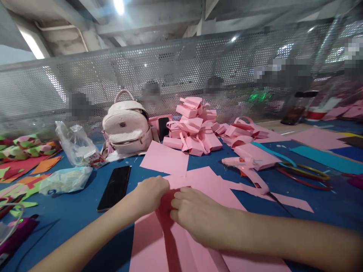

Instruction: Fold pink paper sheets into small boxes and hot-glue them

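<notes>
Pink paper (147,241) lies in front of me, partly folded up, with a dark red shaded strip between my hands. My left hand (154,193) is closed at the far end of the fold, gripping the paper; its fingertips are hidden. Beside it on the right, my right hand (198,215) has its fingers curled in on the same raised paper. More flat pink sheets (208,181) lie beyond and beneath my hands. A pink hot glue gun (244,163) rests on its side to the right, over a pink paper strip (292,201).
Folded pink paper pieces (195,128) are heaped at the back. Left of them stand a pale backpack (127,126), a plastic bag (73,143) and a black phone (115,188). Red and yellow rings (309,172) lie right. A perforated metal screen (176,68) closes off the back.
</notes>
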Available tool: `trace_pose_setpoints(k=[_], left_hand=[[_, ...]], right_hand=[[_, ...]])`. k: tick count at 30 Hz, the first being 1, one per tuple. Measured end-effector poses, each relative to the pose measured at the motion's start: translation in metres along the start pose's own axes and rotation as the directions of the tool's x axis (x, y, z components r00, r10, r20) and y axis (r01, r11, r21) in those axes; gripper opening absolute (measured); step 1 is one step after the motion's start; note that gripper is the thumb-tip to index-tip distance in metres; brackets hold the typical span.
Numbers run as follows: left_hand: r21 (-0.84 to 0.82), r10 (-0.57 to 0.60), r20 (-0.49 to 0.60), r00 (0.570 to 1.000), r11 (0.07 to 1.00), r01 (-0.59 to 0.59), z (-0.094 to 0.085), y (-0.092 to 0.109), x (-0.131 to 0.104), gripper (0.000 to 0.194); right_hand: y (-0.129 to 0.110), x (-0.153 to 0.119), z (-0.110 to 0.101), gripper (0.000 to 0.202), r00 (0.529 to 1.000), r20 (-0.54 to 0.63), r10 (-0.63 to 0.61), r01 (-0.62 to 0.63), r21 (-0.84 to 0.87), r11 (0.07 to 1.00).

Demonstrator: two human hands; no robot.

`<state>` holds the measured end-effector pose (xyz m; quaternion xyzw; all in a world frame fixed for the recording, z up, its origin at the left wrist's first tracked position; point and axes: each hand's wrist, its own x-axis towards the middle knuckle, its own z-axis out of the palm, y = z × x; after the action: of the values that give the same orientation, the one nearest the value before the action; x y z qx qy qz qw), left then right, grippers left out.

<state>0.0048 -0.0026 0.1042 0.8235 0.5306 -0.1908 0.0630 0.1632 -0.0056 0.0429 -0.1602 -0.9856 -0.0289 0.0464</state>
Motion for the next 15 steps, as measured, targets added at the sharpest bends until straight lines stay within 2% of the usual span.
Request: trace_pose_setpoints(k=[4, 9, 11, 15], left_hand=[[0.015, -0.014, 0.009, 1.0, 1.0, 0.013, -0.005, 0.003, -0.002, 0.03], [0.001, -0.013, -0.015, 1.0, 1.0, 0.013, 0.004, -0.002, 0.001, 0.031], [-0.015, -0.013, -0.045, 0.999, 1.0, 0.012, 0.01, -0.004, 0.004, 0.028], [-0.054, -0.002, -0.126, 0.992, 0.999, -0.005, 0.02, -0.008, 0.012, 0.016]], right_hand=[[0.004, 0.003, 0.004, 0.023, 0.997, 0.023, 0.076, -0.076, -0.024, 0.997], [0.001, 0.006, 0.021, 0.022, 0.991, 0.059, 0.123, -0.119, -0.075, 0.99], [0.0, 0.004, 0.019, 0.025, 0.993, 0.04, 0.111, -0.109, -0.036, 0.993], [0.003, 0.0, 0.0, 0.026, 0.998, 0.046, 0.042, -0.044, 0.042, 0.998]])
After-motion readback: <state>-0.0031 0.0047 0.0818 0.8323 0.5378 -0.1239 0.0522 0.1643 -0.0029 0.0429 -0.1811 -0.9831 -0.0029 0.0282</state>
